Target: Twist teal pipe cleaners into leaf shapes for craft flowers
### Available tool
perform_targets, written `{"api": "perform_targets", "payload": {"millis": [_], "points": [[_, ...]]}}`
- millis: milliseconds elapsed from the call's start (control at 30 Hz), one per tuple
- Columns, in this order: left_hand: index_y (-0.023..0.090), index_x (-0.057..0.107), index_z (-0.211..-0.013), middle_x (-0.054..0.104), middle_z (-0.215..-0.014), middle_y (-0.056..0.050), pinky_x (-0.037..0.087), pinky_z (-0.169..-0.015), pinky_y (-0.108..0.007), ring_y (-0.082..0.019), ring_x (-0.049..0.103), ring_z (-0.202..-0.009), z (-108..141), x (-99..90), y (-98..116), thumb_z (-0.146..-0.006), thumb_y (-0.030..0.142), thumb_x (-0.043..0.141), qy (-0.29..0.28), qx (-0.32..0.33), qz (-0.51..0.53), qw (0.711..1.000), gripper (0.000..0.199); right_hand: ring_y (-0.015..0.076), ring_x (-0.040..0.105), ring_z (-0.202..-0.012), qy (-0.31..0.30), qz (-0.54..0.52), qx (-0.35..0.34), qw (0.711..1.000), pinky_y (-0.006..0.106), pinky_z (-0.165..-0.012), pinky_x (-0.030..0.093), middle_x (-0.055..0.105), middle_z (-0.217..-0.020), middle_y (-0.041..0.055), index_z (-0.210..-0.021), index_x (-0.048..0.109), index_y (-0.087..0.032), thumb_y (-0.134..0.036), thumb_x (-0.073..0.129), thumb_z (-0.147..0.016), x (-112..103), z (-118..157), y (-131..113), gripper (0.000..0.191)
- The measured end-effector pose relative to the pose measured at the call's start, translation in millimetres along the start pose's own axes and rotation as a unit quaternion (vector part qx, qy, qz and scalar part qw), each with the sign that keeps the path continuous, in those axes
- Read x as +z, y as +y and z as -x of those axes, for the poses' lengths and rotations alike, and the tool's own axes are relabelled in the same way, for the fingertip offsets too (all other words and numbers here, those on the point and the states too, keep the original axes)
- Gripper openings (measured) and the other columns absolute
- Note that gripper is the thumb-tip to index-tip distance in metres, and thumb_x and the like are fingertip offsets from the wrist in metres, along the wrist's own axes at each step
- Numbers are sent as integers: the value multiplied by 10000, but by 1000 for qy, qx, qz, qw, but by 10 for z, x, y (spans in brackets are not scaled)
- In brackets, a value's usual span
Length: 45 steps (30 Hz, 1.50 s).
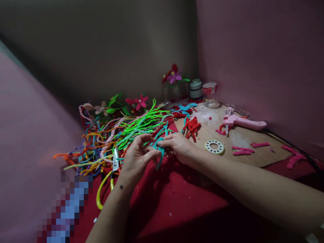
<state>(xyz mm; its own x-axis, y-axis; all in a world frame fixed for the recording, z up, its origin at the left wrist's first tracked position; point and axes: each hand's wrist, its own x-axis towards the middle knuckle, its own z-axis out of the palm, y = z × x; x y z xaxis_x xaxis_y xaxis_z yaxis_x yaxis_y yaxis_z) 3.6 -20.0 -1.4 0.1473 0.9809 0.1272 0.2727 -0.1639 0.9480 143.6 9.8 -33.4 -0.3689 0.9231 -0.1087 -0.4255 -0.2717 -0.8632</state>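
Note:
My left hand [138,157] and my right hand [178,145] meet over the red cloth [182,199], and both pinch a teal pipe cleaner [159,153] that is bent between the fingertips. Its loose end hangs down toward the cloth. Just behind my hands lies a big tangle of coloured pipe cleaners [121,135], with bright green ones on top. Yellow-handled scissors [111,175] lie on the cloth left of my left wrist.
A wooden board [243,141] at right carries a pink glue gun [240,122], a white ring-shaped disc [214,146], red pipe-cleaner pieces [192,126] and pink scraps [243,150]. Finished pipe-cleaner flowers [174,76] and small jars [196,88] stand in the corner by the walls.

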Motion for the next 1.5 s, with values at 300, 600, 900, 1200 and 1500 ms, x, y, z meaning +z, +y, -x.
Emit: {"api": "perform_targets", "payload": {"millis": [300, 600, 900, 1200, 1500], "points": [[147, 555, -974, 625, -802, -7, 455, -625, -228, -114, 576, -679, -45, 24, -94, -658, 237, 675, -71, -53, 24, 996, 350, 70, 437, -346, -36, 18, 1, 999, 206, -393, 335, 530, -415, -12, -518, 564, -121, -210, 652, -601, -9, -4, 0, 150], [163, 500, -1047, 579, -649, 27, 449, -477, -209, -101, 550, -517, 4, -35, -14, -696, 204, 637, -98, -26, 25, 994, 379, 73, 447, -359, -30, -35, 25, 999, 205, -380, 323, 548, -464, -5, -564, 558, -107, -152, 584, -677, -18, -15, -60, 124], [214, 251, -1322, 514, -589, 41, 464, -324, -236, -138, 557, -408, 26, -37, 13, -730, 146, 555, -175, -108, 73, 976, 669, 70, 443, -350, -6, -128, 45, 991, 201, -375, 289, 501, -430, -22, -536, 486, -122, -90, 567, -690, 14, -4, -57, 177], [172, 413, -1140, 516, -596, 36, 470, -337, -221, -128, 561, -417, -12, -130, -20, -717, 159, 580, -199, -144, 80, 966, 455, 68, 452, -366, -10, -106, 10, 994, 204, -383, 314, 521, -457, -22, -556, 513, -122, -149, 601, -673, -12, -44, -5, 149], [134, 533, -954, 596, -857, -70, 456, -341, -201, -121, 591, -491, -5, -57, -38, -742, 262, 589, -147, -141, 136, 969, 254, 72, 461, -371, -13, -61, -33, 997, 200, -388, 326, 540, -456, -26, -576, 557, -115, -219, 654, -597, -8, -18, 20, 144]]}}
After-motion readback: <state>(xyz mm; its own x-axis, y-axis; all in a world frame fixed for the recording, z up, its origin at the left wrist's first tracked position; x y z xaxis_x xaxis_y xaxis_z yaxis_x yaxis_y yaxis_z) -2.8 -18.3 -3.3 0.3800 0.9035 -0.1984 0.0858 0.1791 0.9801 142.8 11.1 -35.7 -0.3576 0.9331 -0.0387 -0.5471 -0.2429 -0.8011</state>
